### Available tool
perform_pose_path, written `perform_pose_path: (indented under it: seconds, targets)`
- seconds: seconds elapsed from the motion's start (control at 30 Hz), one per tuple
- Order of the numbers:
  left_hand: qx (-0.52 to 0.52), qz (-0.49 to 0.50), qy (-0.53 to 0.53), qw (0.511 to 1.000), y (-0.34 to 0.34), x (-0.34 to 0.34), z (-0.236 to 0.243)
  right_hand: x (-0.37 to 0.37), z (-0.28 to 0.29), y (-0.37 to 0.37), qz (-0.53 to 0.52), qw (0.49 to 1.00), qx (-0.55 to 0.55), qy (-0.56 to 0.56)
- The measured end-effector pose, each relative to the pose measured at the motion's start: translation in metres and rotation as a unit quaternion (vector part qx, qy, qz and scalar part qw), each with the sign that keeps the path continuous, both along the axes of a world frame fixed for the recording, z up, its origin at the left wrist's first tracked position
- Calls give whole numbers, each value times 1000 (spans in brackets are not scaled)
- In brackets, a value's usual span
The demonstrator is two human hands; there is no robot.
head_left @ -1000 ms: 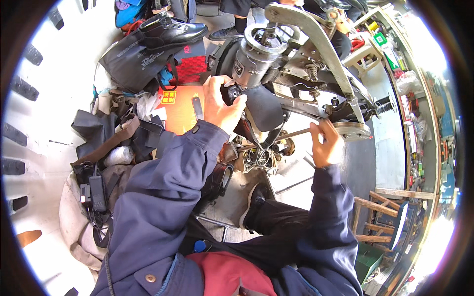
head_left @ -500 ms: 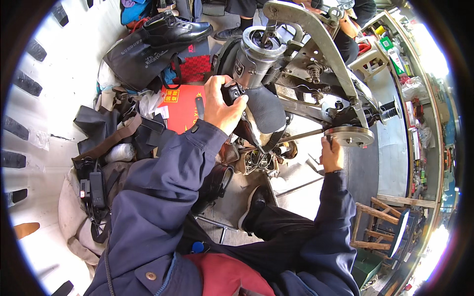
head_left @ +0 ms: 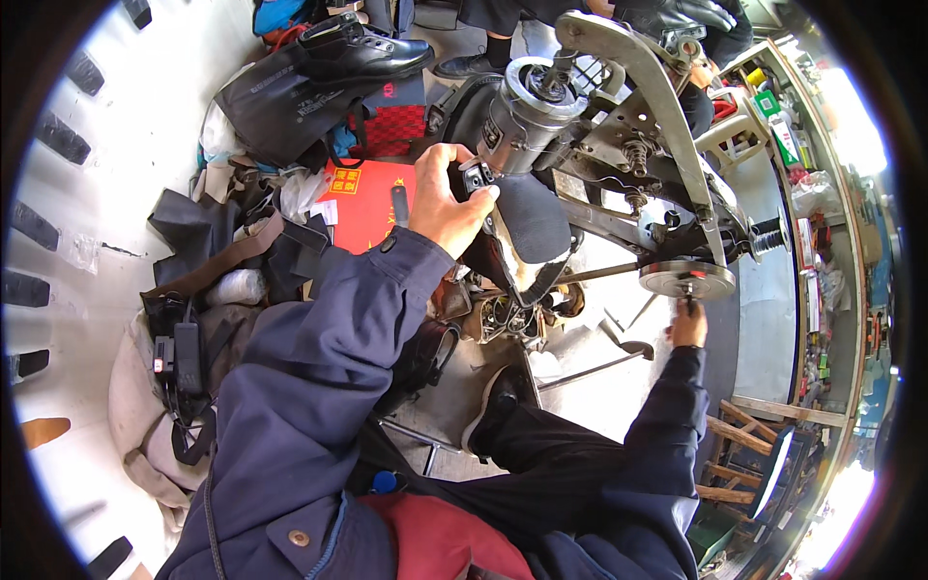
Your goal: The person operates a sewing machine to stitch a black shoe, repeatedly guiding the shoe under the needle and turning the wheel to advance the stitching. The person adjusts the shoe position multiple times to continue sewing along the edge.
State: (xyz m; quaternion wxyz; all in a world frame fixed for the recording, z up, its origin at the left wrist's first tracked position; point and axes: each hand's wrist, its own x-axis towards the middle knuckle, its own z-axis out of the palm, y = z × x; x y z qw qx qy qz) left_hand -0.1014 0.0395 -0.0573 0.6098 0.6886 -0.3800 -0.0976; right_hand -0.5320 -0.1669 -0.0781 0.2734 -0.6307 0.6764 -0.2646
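Observation:
My left hand (head_left: pixel 449 201) is closed in a pinch, with the thumb and forefinger on the black edge of a dark shoe (head_left: pixel 530 217) that shows pale fleecy lining. A small shiny metal part sits between the fingers. The shoe lies under the metal cylinder head (head_left: pixel 530 114) of a hand-cranked sewing machine (head_left: pixel 667 106), and its far side is hidden. At the right, a round metal wheel (head_left: pixel 667 280) is mounted on the machine. My right hand (head_left: pixel 688 324) is closed around the small handle at this wheel's lower edge.
A black leather shoe (head_left: pixel 362 53) rests on a dark bag (head_left: pixel 285 106) at the far left, beside a red box (head_left: pixel 362 198). Left of me lie fabric scraps (head_left: pixel 193 232). A wooden stool (head_left: pixel 739 454) and crowded shelves (head_left: pixel 841 280) stand right. Another person's leg (head_left: pixel 498 43) is beyond the machine.
The wheel's handle and my right hand have moved down and to the right. My left hand keeps its pinch on the shoe. The whole view has shifted slightly.

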Motion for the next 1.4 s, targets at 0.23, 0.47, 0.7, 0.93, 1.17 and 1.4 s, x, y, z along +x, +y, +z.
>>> perform_pose_path:
  seconds: [0.23,0.47,0.7,0.93,1.17,1.4]
  targets:
    - [-14,-9,9,1000,-1,1,0,88,26,58,190,971,120,-79]
    - [3,-21,35,999,-1,6,-2,26,91,19,71,986,-141,-59]
    - [7,-25,18,999,0,8,-1,-4,-12,2,52,999,-5,-4]
    - [10,-26,25,999,1,7,2,57,-8,44,117,969,84,199]
    - [6,-21,8,1000,0,8,-2,121,61,110,349,893,282,-46]
    - [-11,-47,30,998,-5,10,-7,225,44,142,229,734,396,-502]
